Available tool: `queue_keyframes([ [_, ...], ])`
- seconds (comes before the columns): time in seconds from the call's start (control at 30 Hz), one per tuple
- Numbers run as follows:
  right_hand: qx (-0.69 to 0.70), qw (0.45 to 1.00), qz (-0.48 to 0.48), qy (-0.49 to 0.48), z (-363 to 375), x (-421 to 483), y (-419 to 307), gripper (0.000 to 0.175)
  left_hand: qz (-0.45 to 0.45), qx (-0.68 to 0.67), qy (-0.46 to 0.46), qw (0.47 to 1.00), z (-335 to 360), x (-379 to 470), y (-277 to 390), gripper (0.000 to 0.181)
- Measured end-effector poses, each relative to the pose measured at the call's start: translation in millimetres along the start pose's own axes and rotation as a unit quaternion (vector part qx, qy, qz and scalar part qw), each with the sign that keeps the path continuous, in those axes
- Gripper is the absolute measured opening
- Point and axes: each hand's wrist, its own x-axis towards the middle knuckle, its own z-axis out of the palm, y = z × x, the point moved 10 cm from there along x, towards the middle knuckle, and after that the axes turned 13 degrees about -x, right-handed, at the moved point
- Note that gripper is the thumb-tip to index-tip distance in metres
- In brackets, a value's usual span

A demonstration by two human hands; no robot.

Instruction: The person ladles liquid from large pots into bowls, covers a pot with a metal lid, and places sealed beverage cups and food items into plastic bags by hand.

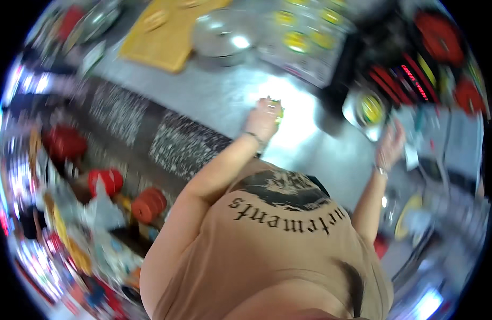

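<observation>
My left hand [264, 119] is over the shiny metal worktop [214, 102], its fingers closed around a small item with a yellow-green part [279, 113], mostly hidden by the hand. To the right, my right hand [390, 146] has its fingers apart beside a shiny metal pan [352, 107]. On that pan sits a round yellow-topped container [371, 109]. Whether the right fingertips touch the pan is unclear from the blur. Further back, several similar clear containers with yellow [297, 41] stand on a pale printed box or sheet [320, 72].
A domed metal lid or bowl [222, 36] stands by a yellow cutting board [162, 46]. A dark device with a red lit display [415, 82] is behind the pan. Red containers [149, 205] and plastic bags [104, 212] lie at left; cables [442, 168] hang at right.
</observation>
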Motion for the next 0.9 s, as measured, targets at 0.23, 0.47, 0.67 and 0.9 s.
queue_keyframes([
  [0.23, -0.036, 0.992, -0.07, -0.098, 29.7, 18.7, -18.2, 0.066, 0.059, 0.059, 0.025, 0.996, 12.0, 6.2, 15.6, 0.089],
  [0.47, -0.229, 0.932, 0.007, -0.28, 108.6, 72.4, 20.3, 0.084, 0.085, -0.043, 0.137, 0.986, -17.9, -15.2, 53.2, 0.076],
  [0.67, -0.092, 0.924, -0.069, -0.365, 110.8, 87.9, 41.4, 0.051, 0.132, -0.193, 0.133, 0.963, -2.7, -33.7, 93.0, 0.061],
  [0.9, 0.012, 0.899, 0.003, -0.438, 90.0, 74.7, 28.5, 0.033, 0.163, -0.356, 0.017, 0.92, 55.7, 86.2, 173.5, 0.049],
])
